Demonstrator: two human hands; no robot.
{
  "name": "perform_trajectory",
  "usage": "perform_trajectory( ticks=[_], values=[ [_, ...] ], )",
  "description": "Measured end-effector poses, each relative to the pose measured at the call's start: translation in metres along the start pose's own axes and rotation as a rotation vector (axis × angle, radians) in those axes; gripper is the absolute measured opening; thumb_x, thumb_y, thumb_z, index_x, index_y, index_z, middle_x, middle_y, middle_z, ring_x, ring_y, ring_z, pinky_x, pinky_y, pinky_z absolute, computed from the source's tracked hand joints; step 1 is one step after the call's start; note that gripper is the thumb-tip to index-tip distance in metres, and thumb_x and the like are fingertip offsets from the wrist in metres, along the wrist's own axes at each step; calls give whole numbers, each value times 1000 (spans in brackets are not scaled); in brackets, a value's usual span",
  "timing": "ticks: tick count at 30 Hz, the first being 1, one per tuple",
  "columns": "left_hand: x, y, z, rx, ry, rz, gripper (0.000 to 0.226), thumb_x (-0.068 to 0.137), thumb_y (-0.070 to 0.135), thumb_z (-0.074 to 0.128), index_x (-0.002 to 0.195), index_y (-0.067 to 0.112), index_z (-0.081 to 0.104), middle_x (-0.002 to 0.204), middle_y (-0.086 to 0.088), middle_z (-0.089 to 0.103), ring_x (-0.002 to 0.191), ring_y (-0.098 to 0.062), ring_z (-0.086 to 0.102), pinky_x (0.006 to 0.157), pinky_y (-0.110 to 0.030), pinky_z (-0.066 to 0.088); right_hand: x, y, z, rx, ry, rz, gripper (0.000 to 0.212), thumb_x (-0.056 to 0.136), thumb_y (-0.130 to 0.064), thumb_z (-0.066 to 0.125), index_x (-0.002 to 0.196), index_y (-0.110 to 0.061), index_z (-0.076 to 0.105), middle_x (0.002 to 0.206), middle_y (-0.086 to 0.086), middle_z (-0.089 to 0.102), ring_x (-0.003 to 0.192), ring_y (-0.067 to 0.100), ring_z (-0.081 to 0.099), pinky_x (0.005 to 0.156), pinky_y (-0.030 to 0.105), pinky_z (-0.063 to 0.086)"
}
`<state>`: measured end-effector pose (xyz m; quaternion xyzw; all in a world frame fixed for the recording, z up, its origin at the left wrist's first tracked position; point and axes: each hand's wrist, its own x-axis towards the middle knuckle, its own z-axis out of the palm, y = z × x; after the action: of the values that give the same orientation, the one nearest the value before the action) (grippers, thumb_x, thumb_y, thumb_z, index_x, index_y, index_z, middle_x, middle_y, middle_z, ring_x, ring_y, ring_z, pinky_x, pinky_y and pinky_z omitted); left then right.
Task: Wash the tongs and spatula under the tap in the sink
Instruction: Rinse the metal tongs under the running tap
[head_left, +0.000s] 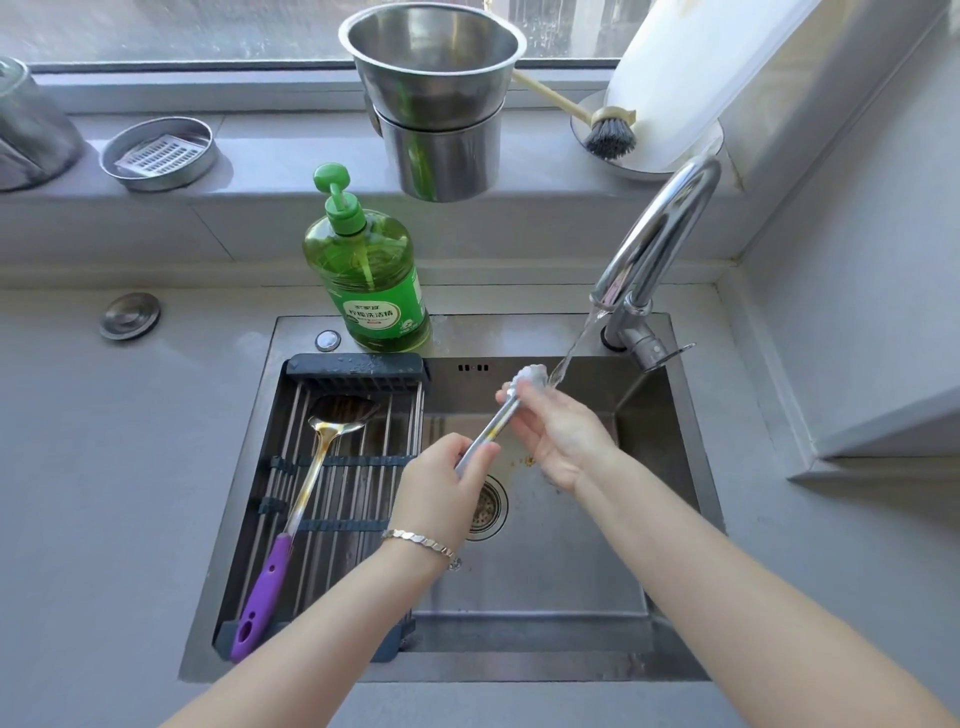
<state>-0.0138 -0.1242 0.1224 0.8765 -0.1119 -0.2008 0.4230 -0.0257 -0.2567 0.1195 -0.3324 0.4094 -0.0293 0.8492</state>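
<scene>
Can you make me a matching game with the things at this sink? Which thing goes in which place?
Things:
1 tongs
2 spatula
3 soap bottle
4 brush

Places:
A in a dish on the windowsill
B in the left hand and right hand, by the running water
C lying on the drying rack
D standing on the sink rim

Pairs: 1-B, 2-C, 3-D, 4-A

Grey countertop (78, 467), grey windowsill (270, 143), daylit window (208, 26) behind.
</scene>
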Motion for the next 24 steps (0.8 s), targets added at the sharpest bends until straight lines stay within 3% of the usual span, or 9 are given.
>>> perform_trajectory(
  ticks=[3, 5, 7, 9, 13, 15, 18, 21, 24],
  values=[
    [5, 1, 0, -5, -2, -35, 32, 88, 34, 57, 84, 3, 63, 82, -14, 71, 79, -29, 63, 71, -38, 49, -12, 14, 4, -133, -52, -7, 16, 82, 9, 63, 89, -5, 59, 80, 3, 63, 64, 9, 64, 57, 15, 56],
    [6, 2, 0, -2, -22, -42, 29, 87, 32, 59, 84, 4, 63, 82, -13, 71, 78, -27, 63, 69, -34, 47, -10, 8, 2, -194, -14, -15, 10, 80, 3, 67, 84, -4, 60, 77, 4, 64, 64, 12, 63, 62, 19, 57],
    [6, 4, 0, 20, -50, -22, 24, 87, 29, 60, 87, 5, 65, 83, -12, 71, 79, -25, 63, 69, -32, 47, -3, -5, -2, -112, 80, 0, 8, 82, -8, 68, 77, -7, 62, 66, 1, 66, 55, 8, 64, 57, 18, 55],
    [6, 6, 0, 51, -55, 1, 23, 88, 28, 59, 89, 5, 65, 83, -11, 72, 75, -23, 61, 61, -26, 43, -1, -7, -5, -77, 131, -16, 10, 84, -12, 66, 77, -11, 61, 60, -3, 65, 52, 4, 62, 52, 16, 51],
    [9, 11, 2, 72, -30, 12, 22, 88, 27, 58, 88, 6, 65, 70, -1, 63, 59, -12, 49, 48, -12, 32, -15, 14, -2, -261, 6, -82, 15, 79, -5, 71, 84, -10, 59, 77, 1, 62, 68, 12, 62, 63, 17, 53],
    [10, 12, 2, 75, -34, 19, 21, 88, 27, 58, 87, 7, 65, 65, 3, 57, 55, -7, 46, 48, -13, 32, -11, 9, -5, -254, 29, -81, 20, 75, -6, 75, 88, -10, 60, 80, 1, 63, 72, 13, 62, 67, 18, 52],
    [10, 14, 2, 93, -44, 41, 17, 88, 26, 58, 86, 10, 64, 69, 1, 58, 55, -7, 45, 51, -18, 35, -4, -3, -11, -193, 123, -47, 25, 73, -15, 77, 94, -9, 65, 78, -1, 63, 66, 7, 57, 61, 16, 50],
    [9, 14, 4, 87, -34, 35, 14, 89, 21, 56, 80, 11, 60, 61, 5, 51, 53, -7, 42, 47, -19, 31, -12, 14, -8, -307, -12, -4, 29, 75, -13, 75, 100, -2, 65, 88, 7, 69, 75, 14, 65, 72, 21, 54],
    [10, 14, 4, 69, -38, 35, 18, 89, 20, 56, 84, 5, 63, 65, -1, 59, 57, -14, 46, 49, -21, 34, -13, 9, -5, -259, -9, 27, 38, 72, -14, 78, 104, 1, 63, 87, 7, 69, 71, 12, 66, 58, 16, 53]
  ],
)
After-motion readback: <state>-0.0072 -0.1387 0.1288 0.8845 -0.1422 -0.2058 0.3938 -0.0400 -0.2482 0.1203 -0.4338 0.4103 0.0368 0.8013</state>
